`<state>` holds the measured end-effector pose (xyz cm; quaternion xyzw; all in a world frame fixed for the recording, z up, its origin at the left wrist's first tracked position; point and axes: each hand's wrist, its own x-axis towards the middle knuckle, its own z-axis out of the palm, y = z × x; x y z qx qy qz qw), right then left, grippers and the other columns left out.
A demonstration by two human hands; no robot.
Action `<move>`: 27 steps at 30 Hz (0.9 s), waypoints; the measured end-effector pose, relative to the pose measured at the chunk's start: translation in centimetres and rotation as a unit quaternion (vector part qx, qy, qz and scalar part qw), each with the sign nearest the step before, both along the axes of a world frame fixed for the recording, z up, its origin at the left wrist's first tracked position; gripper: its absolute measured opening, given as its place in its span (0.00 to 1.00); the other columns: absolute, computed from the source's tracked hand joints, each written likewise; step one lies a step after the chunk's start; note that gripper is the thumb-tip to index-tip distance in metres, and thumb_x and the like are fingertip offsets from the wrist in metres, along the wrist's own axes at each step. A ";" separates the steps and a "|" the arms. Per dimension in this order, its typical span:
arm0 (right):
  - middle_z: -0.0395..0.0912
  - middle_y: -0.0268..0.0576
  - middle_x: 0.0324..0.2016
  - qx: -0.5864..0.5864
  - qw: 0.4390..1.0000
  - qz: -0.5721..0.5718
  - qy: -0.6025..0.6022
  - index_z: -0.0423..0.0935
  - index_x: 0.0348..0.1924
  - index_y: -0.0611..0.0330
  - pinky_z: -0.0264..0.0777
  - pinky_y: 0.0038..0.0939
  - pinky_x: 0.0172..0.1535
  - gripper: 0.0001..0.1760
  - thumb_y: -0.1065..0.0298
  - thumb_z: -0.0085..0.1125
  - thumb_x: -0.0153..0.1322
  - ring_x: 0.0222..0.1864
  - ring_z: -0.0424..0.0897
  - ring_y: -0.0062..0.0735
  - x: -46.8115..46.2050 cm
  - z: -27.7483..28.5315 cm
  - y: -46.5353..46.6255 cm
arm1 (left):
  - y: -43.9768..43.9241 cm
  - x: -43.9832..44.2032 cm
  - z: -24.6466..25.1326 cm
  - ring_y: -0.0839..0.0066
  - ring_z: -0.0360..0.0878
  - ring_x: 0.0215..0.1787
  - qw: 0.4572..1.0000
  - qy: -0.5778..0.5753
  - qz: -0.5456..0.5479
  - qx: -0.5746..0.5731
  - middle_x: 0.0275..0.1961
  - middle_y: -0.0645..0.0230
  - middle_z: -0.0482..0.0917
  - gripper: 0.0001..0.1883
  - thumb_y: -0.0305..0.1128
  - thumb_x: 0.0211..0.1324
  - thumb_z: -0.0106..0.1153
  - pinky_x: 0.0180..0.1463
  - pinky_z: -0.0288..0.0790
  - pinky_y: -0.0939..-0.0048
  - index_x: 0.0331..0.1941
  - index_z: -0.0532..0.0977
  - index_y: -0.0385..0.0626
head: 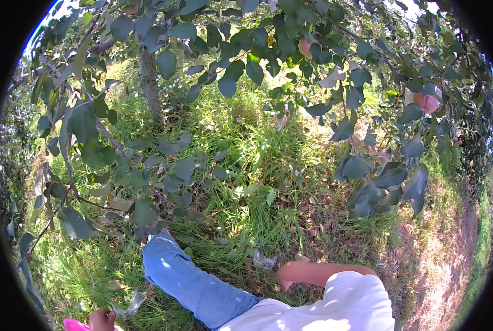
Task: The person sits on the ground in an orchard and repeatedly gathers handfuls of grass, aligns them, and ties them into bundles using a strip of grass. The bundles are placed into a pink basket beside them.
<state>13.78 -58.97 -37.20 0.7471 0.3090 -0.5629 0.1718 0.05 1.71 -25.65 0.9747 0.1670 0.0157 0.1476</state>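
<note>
At the bottom left edge, my left hand (99, 319) has its fingers closed on a bright pink object (74, 324), seemingly plastic and mostly cut off by the picture's rim. Crumpled clear plastic film (132, 303) lies just beside that hand; whether they touch is unclear. My right hand (286, 278) hangs low near my body, bent at the wrist, its fingers mostly hidden. A second piece of clear film (264, 260) lies on the grass close to it. Pinkish apples (428, 102) hang among the leaves, well away from both hands; another apple (307, 47) is higher up.
Leafy branches (110, 138) reach in from the left, and a drooping leaf cluster (375, 178) hangs at right. A tree trunk (149, 78) stands behind. Tall grass (246, 165) covers the ground, with a drier path (449, 256) at right. My jeans leg (188, 277) stretches forward.
</note>
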 end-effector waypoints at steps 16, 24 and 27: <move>0.75 0.44 0.16 0.835 0.404 0.341 -0.152 0.77 0.20 0.60 0.74 0.43 0.29 0.11 0.61 0.62 0.52 0.23 0.80 0.45 -4.8 32.9 39.2 | -7.7 6.2 12.9 0.73 0.83 0.35 0.892 0.134 0.023 -0.431 0.37 0.57 0.86 0.19 0.39 0.66 0.58 0.41 0.77 0.70 0.46 0.79 0.30; 0.75 0.44 0.18 0.809 0.527 0.260 -0.024 0.76 0.21 0.60 0.75 0.43 0.30 0.10 0.63 0.62 0.53 0.25 0.80 0.46 -3.8 24.4 40.7 | -10.6 5.3 5.7 0.71 0.83 0.36 0.873 0.036 -0.082 -0.480 0.37 0.56 0.85 0.19 0.40 0.66 0.57 0.41 0.76 0.68 0.45 0.79 0.31; 0.75 0.45 0.18 0.658 0.732 0.169 -0.060 0.76 0.22 0.60 0.75 0.43 0.30 0.10 0.64 0.61 0.53 0.25 0.80 0.46 -0.2 13.5 36.3 | -9.5 3.3 3.3 0.70 0.83 0.36 0.865 0.026 -0.069 -0.496 0.37 0.56 0.85 0.19 0.40 0.66 0.56 0.42 0.76 0.68 0.45 0.79 0.31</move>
